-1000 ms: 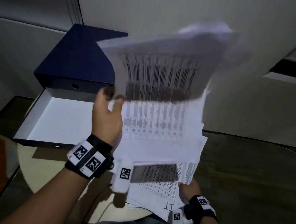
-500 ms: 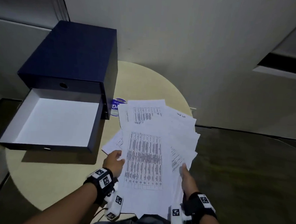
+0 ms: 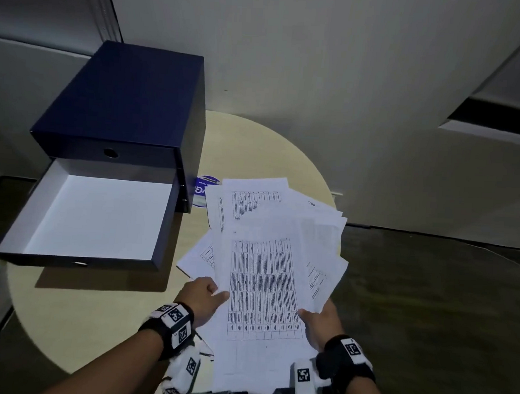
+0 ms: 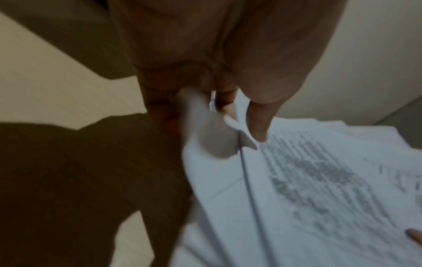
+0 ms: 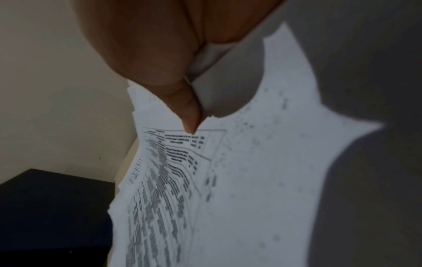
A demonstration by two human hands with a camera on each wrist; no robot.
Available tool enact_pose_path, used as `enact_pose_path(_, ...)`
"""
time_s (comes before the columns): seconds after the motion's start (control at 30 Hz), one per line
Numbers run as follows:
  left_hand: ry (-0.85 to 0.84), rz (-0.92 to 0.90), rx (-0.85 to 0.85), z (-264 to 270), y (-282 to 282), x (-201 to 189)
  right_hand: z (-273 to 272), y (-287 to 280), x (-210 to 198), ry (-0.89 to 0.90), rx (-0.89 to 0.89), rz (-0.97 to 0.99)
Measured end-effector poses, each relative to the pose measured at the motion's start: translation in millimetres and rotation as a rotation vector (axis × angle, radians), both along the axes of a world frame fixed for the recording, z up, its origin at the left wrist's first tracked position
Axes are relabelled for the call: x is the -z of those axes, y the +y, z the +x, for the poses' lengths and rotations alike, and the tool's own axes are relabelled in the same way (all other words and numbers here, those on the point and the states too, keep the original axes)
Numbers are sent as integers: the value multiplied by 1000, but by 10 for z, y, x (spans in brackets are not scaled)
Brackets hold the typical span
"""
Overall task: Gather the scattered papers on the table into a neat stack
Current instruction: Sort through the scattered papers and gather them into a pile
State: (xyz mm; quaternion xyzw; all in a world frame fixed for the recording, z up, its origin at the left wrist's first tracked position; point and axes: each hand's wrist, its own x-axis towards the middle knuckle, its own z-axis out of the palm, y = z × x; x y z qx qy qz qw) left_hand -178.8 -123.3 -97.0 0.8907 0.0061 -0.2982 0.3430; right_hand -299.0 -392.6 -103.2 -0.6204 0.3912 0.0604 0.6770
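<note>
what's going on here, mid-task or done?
Mid-task. A person holds a loose sheaf of printed papers by its near end, left hand pinching the left edge and right hand the right edge, over a round table. The sheets are fanned out with corners sticking out at angles, not squared into a stack yet. A blue drawer box sits on the table to the left, its drawer pulled open.

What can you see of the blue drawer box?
The drawer box is dark blue, card-like, and sits on the left of the round table near the wall. Its upper drawer is closed, with a round finger hole. The lower drawer is pulled out toward the person, white inside and empty. Neither hand touches it. A blue round sticker lies beside its right side.
</note>
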Motion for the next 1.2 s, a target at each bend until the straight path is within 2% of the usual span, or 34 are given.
enact_pose_path(0.07,-65,-134,-81,47,42,-41,38,-22,-85,-34,19,28)
enact_pose_path(0.13,24,-353,-196,102,27,-211,95,-12,-204,-71,11,62)
enact_pose_path(0.2,185,-540,-225,145,27,-289,190,16,-296,-92,-23,96)
enact_pose_path(0.3,279,-683,-275,163,159,-132,372,120,-310,-41,-199,12)
enact_pose_path(0.37,268,-670,-366,126,294,49,472,217,-321,38,-410,-71)
enact_pose_path(0.43,215,-593,-408,58,411,181,545,270,-325,138,-497,-228)
enact_pose_path(0.5,141,-457,-441,-3,502,349,600,221,-327,254,-418,-591)
enact_pose_path(0.53,113,-382,-448,-38,531,384,603,165,-315,286,-324,-702)
enact_pose_path(0.6,92,-301,-444,-59,569,455,610,45,-266,345,-139,-645)
enact_pose_path(0.7,114,-311,-425,-37,598,546,591,-58,-209,382,-73,-419)
enact_pose_path(1.0,95,-362,-418,-22,619,601,665,-138,-144,368,-57,-494)
enact_pose_path(1.2,118,-415,-441,-1,625,618,505,-435,-277,331,105,-544)
